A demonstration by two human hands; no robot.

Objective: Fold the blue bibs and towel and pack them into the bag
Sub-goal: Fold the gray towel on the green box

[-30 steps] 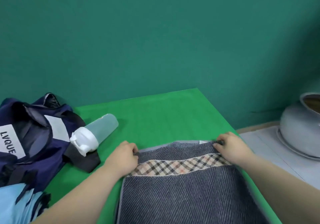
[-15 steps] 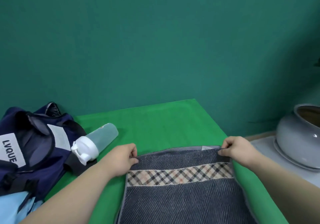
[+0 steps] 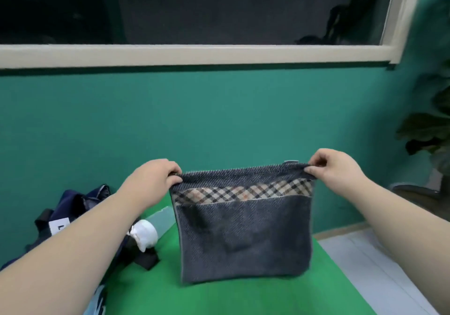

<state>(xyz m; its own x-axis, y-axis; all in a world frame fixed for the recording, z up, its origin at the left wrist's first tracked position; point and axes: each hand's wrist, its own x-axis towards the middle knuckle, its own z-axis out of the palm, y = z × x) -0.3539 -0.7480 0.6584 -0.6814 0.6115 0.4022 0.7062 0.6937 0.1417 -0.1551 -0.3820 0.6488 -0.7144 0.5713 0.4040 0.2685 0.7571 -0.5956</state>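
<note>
- The worktop [image 3: 243,297] is bright green. Behind it is a blue-green wall [image 3: 219,120] with a dark window [image 3: 194,10] in a pale frame.
- A leafy plant [image 3: 433,132] stands at the far right. The pale floor [image 3: 379,266] shows to the right of the worktop.
- The dark grey towel [image 3: 243,236] is held up in the air over the middle of the worktop. It hangs down flat, with a checked band near its top. I cannot tell if its bottom edge touches the worktop.
- The left hand [image 3: 155,178] pinches the towel's top left corner. The right hand [image 3: 333,166] pinches its top right corner. The hands are well apart, so the top edge is stretched between them.
- A dark blue bag [image 3: 73,202] lies on the left, behind the left arm. A see-through bottle [image 3: 151,229] with a white cap lies on its side between the bag and the towel.
- A bit of light blue cloth [image 3: 97,302] peeks out at the bottom left.
- The bag has a white label [image 3: 59,228], but the arm hides most of it, so I cannot read it. A small tag [image 3: 291,161] sticks up from the towel's top edge, too small to read.
</note>
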